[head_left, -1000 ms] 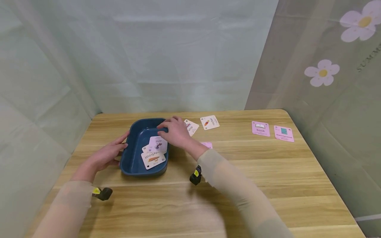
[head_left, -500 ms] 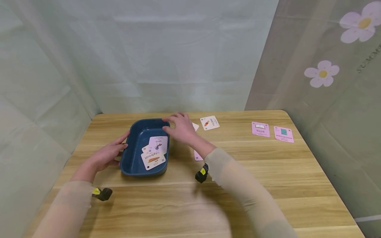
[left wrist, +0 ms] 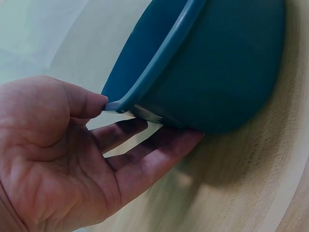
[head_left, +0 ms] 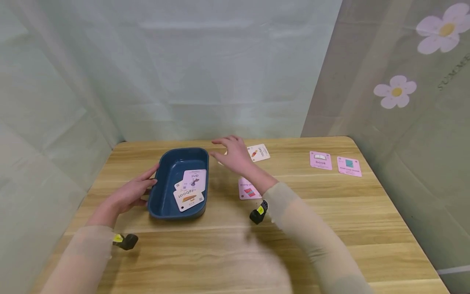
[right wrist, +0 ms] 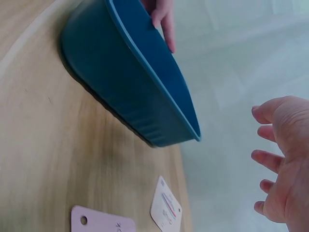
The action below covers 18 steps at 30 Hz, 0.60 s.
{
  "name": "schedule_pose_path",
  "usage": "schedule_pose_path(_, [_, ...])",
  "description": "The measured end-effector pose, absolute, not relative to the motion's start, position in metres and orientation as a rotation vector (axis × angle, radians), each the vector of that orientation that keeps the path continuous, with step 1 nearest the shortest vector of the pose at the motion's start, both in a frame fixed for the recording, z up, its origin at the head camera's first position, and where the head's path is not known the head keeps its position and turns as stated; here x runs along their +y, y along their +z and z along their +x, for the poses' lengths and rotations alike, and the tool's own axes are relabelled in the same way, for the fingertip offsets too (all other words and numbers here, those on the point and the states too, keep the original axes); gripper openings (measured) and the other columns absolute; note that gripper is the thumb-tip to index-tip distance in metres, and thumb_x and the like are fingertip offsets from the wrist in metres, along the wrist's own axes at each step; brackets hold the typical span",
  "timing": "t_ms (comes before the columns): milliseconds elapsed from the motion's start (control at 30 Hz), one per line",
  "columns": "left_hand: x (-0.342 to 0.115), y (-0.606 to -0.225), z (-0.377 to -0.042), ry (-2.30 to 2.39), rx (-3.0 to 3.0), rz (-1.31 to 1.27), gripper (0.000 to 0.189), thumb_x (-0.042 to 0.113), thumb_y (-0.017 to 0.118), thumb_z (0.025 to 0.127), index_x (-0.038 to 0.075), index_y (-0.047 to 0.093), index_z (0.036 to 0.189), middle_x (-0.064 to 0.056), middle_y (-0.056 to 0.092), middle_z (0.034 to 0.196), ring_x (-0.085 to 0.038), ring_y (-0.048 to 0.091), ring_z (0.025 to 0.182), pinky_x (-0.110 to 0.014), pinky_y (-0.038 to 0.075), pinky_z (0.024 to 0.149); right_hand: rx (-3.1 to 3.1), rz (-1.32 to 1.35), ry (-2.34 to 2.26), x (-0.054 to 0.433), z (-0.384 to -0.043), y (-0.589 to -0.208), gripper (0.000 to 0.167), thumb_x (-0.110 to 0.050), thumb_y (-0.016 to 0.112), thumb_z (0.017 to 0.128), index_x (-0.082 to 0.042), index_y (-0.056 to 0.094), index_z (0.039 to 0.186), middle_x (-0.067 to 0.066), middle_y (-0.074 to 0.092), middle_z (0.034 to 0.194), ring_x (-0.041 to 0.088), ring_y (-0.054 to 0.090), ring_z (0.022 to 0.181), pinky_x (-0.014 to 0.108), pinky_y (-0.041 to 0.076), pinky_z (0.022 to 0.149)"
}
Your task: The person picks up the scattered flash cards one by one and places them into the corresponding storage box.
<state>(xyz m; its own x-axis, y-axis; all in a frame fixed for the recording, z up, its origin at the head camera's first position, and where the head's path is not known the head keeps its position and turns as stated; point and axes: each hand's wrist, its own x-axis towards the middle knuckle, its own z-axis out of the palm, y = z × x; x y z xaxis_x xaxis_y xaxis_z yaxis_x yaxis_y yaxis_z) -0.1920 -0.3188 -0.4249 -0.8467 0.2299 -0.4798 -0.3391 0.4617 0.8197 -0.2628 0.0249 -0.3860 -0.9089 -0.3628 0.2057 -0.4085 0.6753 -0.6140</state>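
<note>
A dark blue plastic bin [head_left: 169,175] stands on the left of the table. My left hand [head_left: 136,190] grips its left side, thumb at the rim and fingers against the outer wall, as the left wrist view shows. Inside the bin lie several word cards, including an ant card [head_left: 194,179] and a boat card [head_left: 189,200]. My right hand [head_left: 235,156] hovers right of the bin with nothing in it, fingers relaxed and spread. Below it a ship card [right wrist: 166,208] lies on the table, mostly hidden in the head view.
A rocket card [head_left: 258,152] lies behind my right hand. A pink card with a red book [head_left: 249,190] is partly under my right forearm. At the right back are a pink book card [head_left: 320,160] and an exercise book card [head_left: 349,166]. Curtains enclose the table.
My right hand has moved from over the bin's right rim to the right, above the ship card. The pink red-book card has come into view. My left hand stays at the bin.
</note>
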Motion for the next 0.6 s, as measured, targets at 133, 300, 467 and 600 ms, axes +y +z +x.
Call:
schedule_pose_path(133, [-0.319, -0.425, -0.191, 1.391, 2.179, -0.089, 0.064, 0.029, 0.032, 0.113, 0.044, -0.007, 0.161, -0.031, -0.004, 0.166, -0.059, 0.024, 0.143, -0.056, 0.052, 0.091, -2.807, 0.62, 1.102, 0.035, -0.265, -0.384, 0.045, -0.041, 0.067, 0.098, -0.024, 0.065, 0.14, 0.001, 0.057, 0.145, 0.03, 0.032, 0.145, 0.047, 0.029, 0.115])
schedule_pose_path(300, [-0.32, -0.425, -0.19, 1.394, 2.182, -0.084, 0.064, 0.03, 0.032, 0.113, 0.044, -0.007, 0.161, -0.031, -0.004, 0.166, -0.059, 0.025, 0.143, -0.052, 0.054, 0.089, -2.802, 0.599, 1.128, 0.049, -0.267, -0.385, 0.046, -0.041, 0.066, 0.099, -0.022, 0.063, 0.141, 0.001, 0.056, 0.146, 0.03, 0.03, 0.146, 0.048, 0.029, 0.115])
schedule_pose_path(467, [-0.319, -0.425, -0.19, 1.401, 2.18, -0.081, 0.064, 0.029, 0.033, 0.113, 0.043, -0.006, 0.162, -0.03, -0.004, 0.166, -0.058, 0.025, 0.143, -0.051, 0.054, 0.089, -2.801, 0.585, 1.137, 0.06, -0.267, -0.386, 0.047, -0.039, 0.066, 0.1, -0.02, 0.062, 0.142, 0.001, 0.056, 0.146, 0.029, 0.031, 0.146, 0.048, 0.028, 0.116])
schedule_pose_path(600, [-0.318, -0.424, -0.19, 1.404, 2.179, -0.082, 0.064, 0.027, 0.033, 0.113, 0.043, -0.006, 0.162, -0.03, -0.004, 0.167, -0.058, 0.023, 0.144, -0.052, 0.053, 0.09, -2.8, 0.576, 1.128, 0.069, -0.267, -0.387, 0.048, -0.04, 0.066, 0.099, -0.02, 0.061, 0.143, 0.001, 0.056, 0.147, 0.029, 0.032, 0.146, 0.049, 0.028, 0.116])
